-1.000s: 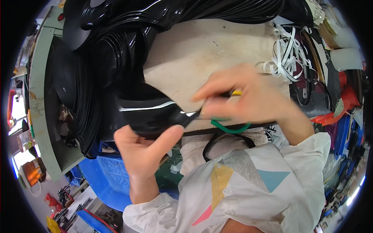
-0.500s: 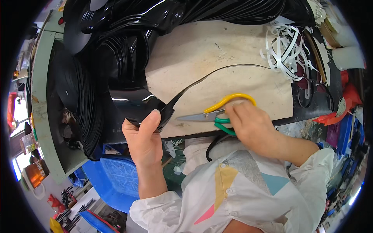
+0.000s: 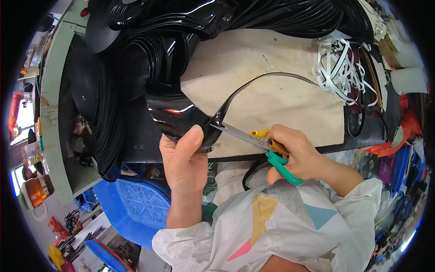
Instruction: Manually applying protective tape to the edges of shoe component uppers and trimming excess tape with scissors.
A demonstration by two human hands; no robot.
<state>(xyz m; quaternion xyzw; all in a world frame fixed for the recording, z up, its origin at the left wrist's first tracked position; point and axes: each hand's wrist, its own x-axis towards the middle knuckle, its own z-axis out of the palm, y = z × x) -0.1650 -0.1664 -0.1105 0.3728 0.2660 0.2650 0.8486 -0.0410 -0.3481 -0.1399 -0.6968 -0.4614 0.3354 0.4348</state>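
Note:
My left hand (image 3: 183,156) pinches the edge of a glossy black sheet piece (image 3: 174,111), thumb on top and fingers beneath. A narrow dark strip (image 3: 253,80) runs from that piece in an arc to the right. In my right hand (image 3: 294,152) is a pair of scissors (image 3: 242,135) with one yellow and one green handle. Its blade tips meet the strip where it joins the black piece, just right of my left thumb. Whether the blades have cut through cannot be made out.
Stacks of glossy black pieces (image 3: 97,118) fill the left and back of the table. A beige board (image 3: 290,109) lies in front of me. At the right is a tangle of white strips (image 3: 337,68). A blue plastic basket (image 3: 131,208) stands below the table's front left edge.
The scissors have turned, their tips now pointing up-left against the strip; before, they lay level over the board. My left hand and the black piece appear slightly farther right in view.

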